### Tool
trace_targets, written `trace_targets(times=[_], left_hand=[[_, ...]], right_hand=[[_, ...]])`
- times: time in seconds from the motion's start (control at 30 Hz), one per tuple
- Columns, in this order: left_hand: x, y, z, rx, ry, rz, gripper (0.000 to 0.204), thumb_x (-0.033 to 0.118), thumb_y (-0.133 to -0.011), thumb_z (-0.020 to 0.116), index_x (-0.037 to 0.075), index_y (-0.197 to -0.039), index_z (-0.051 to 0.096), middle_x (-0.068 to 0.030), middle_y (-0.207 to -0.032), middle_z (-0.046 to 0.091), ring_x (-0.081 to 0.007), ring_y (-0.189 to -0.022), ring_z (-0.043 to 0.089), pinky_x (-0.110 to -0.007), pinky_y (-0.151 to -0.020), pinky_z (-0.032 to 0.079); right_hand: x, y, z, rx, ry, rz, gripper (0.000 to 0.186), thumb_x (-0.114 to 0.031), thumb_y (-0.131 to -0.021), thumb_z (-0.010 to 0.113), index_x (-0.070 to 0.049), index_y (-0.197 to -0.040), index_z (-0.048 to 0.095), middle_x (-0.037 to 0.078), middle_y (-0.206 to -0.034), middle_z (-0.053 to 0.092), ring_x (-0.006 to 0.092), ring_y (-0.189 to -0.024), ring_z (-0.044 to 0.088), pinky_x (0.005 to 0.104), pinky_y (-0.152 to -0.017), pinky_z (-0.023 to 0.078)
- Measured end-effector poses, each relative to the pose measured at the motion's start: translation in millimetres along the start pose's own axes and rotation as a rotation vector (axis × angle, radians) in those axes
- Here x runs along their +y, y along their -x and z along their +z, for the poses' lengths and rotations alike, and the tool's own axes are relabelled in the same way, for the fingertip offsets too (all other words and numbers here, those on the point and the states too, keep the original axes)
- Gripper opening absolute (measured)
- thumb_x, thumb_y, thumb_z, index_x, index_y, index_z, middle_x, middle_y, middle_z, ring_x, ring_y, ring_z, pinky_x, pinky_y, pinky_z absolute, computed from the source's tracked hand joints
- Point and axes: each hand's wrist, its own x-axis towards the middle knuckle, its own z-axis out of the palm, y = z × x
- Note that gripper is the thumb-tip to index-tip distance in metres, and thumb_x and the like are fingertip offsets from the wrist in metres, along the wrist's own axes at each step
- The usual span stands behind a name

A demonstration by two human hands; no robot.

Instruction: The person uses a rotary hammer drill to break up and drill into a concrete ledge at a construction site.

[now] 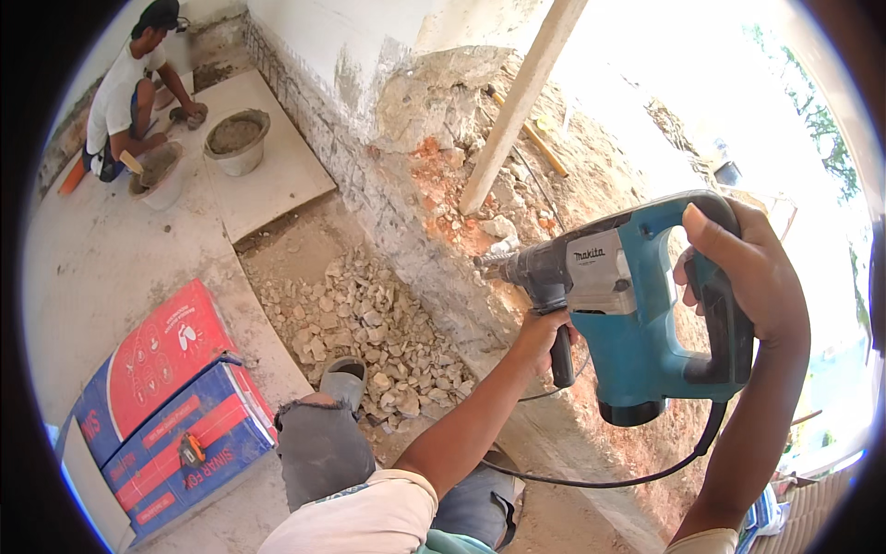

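A teal, grey and black demolition hammer [604, 346] is held sideways in front of me, its nose toward the broken edge of a low masonry wall [397, 249]. My left hand [543, 340] is wrapped round the black side handle near the nose. Around the rear D-shaped grip closes my right hand [752, 263], thumb on the upper side. I cannot make out whether the metal at the nose touches the wall. A black power cord [706, 439] hangs from the tool's rear lower end and loops back beneath it.
Rubble [369, 323] lies in a trench by my sandalled foot [344, 380]. Tile boxes [185, 406] with a tape measure [191, 450] stand left. A wooden post [521, 106] leans over the ledge beside a yellow-handled tool [544, 148]. Far left, a person [115, 106] crouches by mortar buckets [238, 162].
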Motion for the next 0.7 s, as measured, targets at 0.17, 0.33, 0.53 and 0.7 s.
trace_targets(times=[0.17, 0.33, 0.53, 0.7], left_hand=[[8, -4, -1, 0.001, 0.208, -0.077, 0.01, 0.005, -0.079, 0.068, 0.003, -0.082, 0.058, -0.0055, -0.063, 0.054, -0.0169, -0.052, 0.054, -0.032, -0.052, 0.046], [40, 7, 15, 0.011, 0.097, -0.146, 0.013, 0.009, -0.079, 0.072, 0.005, -0.081, 0.059, -0.0019, -0.061, 0.052, -0.013, -0.049, 0.051, -0.029, -0.049, 0.043], [37, 13, 14, 0.081, 0.042, -0.173, 0.014, 0.01, -0.078, 0.074, 0.005, -0.082, 0.061, -0.0004, -0.061, 0.052, -0.012, -0.049, 0.05, -0.028, -0.047, 0.042], [34, 18, 19, 0.067, 0.019, -0.167, 0.013, 0.01, -0.078, 0.074, 0.005, -0.082, 0.062, -0.0001, -0.061, 0.052, -0.0116, -0.049, 0.049, -0.028, -0.048, 0.042]], right_hand=[[-22, -11, 15, 0.015, 0.016, 0.057, 0.05, -0.044, -0.082, 0.067, 0.003, -0.1, 0.062, 0.011, -0.07, 0.062, 0.016, -0.057, 0.06, 0.0274, -0.056, 0.049], [-26, -40, 7, 0.077, 0.065, 0.165, 0.057, -0.053, -0.086, 0.058, 0.002, -0.105, 0.058, 0.01, -0.067, 0.059, 0.0155, -0.056, 0.06, 0.0273, -0.052, 0.047], [-29, -28, 14, 0.099, 0.013, 0.144, 0.051, -0.048, -0.086, 0.06, 0.001, -0.101, 0.059, 0.011, -0.067, 0.06, 0.0161, -0.055, 0.06, 0.0269, -0.05, 0.047], [-32, -17, 15, 0.191, 0.003, 0.162, 0.047, -0.045, -0.085, 0.062, 0.0, -0.099, 0.059, 0.011, -0.067, 0.061, 0.0166, -0.054, 0.06, 0.0281, -0.05, 0.047]])
